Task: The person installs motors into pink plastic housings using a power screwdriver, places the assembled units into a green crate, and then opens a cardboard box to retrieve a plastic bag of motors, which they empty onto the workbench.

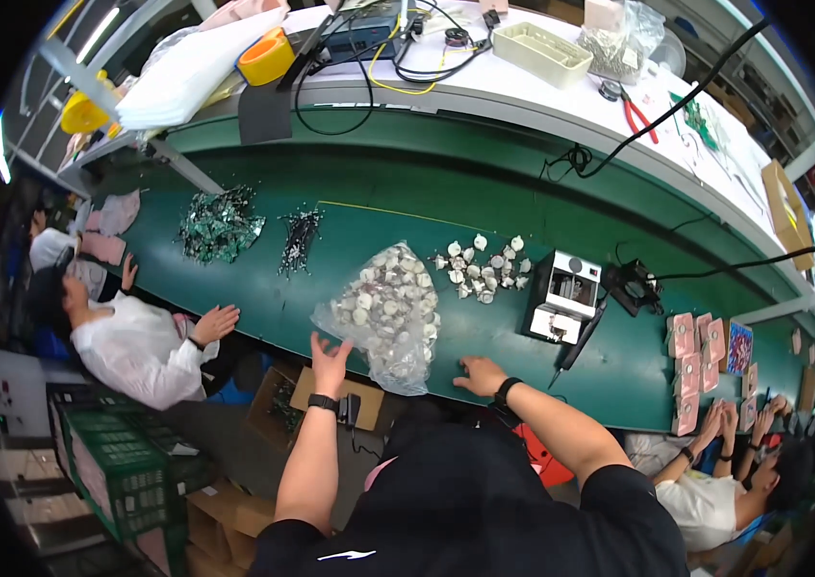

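Observation:
A clear plastic bag (400,370) full of small round white parts (383,298) lies on the green bench in front of me. At its lower left edge is my left hand (331,363), fingers spread and nothing held; I cannot tell whether the fingertips touch the plastic. My right hand (481,377) rests at the bench's near edge, right of the bag, with fingers loosely bent and apart and no object visible in them. Beyond the bag, to the right, similar white parts (484,269) lie loose in a group.
Right of the loose parts stands a white-and-black machine (563,293), with a black pen-shaped tool (583,341) beside it. Pink pieces (685,375) are stacked farther right. Leftward lie green circuit boards (220,226) and black wires (300,240). Co-workers (133,346) sit on both sides.

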A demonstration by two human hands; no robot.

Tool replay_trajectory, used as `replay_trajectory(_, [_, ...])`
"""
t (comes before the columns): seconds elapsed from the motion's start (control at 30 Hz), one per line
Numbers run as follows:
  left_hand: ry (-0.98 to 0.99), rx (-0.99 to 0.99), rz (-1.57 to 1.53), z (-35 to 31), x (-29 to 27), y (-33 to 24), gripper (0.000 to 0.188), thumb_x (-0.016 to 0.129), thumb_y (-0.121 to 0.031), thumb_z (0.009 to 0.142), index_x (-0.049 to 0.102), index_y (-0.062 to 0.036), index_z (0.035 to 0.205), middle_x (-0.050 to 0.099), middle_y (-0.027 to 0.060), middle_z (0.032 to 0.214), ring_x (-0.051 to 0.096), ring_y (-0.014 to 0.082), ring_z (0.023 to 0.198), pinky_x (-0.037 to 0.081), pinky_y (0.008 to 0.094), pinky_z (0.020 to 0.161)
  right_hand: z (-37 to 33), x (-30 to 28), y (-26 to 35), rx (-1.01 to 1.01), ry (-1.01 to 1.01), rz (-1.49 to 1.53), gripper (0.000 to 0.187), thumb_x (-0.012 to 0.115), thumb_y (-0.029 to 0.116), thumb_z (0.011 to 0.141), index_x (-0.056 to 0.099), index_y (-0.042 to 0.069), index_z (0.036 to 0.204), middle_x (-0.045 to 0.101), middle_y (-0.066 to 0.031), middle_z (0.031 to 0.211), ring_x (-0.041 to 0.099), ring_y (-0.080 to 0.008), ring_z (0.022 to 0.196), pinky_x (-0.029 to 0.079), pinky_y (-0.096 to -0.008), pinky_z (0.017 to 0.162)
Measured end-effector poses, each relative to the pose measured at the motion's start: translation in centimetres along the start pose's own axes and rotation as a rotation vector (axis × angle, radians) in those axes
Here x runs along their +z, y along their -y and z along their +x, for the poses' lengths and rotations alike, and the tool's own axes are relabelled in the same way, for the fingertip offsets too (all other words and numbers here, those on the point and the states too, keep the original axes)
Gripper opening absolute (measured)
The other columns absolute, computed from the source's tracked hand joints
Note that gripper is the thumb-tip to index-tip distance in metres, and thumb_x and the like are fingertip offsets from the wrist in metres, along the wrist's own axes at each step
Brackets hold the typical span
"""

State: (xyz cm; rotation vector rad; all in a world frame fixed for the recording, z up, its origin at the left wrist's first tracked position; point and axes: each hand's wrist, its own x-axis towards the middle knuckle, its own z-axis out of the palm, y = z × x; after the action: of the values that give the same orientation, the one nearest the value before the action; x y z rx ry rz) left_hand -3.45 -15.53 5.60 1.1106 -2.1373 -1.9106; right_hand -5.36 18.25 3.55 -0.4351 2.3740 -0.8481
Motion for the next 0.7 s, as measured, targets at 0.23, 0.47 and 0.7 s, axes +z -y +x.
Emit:
replay_trajectory(0.23, [0.119,0.676,0.538,5.2,-0.9,-5.0,0.035,0.065,-0.024,0.089,0.058,-0.0002,0.113,0.062,0.0139,0.112,0.062,0.0315,0.097,0.049,0.0386,0.075,-0.5,1.2,7.6,0.037,-0.040,0.019,0.053,0.070,0.040,0.079,0.056,-0.003,0.106,0.066,-0.0215,0.094,0.063,-0.0404,0.090,0.050,-0.0458,0.078])
replay_trajectory(0.47, [0.194,0.759,0.475,3.0,1.8,-5.9,0.031,0.046,-0.031,0.098,0.058,-0.0032,0.091,0.061,0.0067,0.072,0.058,0.0252,0.066,0.045,0.0339,0.061,1.0,0.3,13.4,-0.019,-0.186,0.050,0.053,0.069,0.041,0.078,0.056,-0.003,0.105,0.066,-0.0227,0.081,0.064,-0.0424,0.076,0.051,-0.0482,0.071])
replay_trajectory(0.7, [0.560,-0.170,-0.382,-2.9,3.2,-11.5,0.028,0.042,-0.030,0.101,0.047,-0.0101,0.081,0.037,-0.0018,0.062,0.034,0.0102,0.053,0.030,0.0254,0.049,0.6,-0.4,9.6,-0.006,-0.352,0.054,0.040,0.067,0.035,0.081,0.058,0.002,0.101,0.065,-0.0226,0.080,0.064,-0.0403,0.079,0.051,-0.0495,0.070])
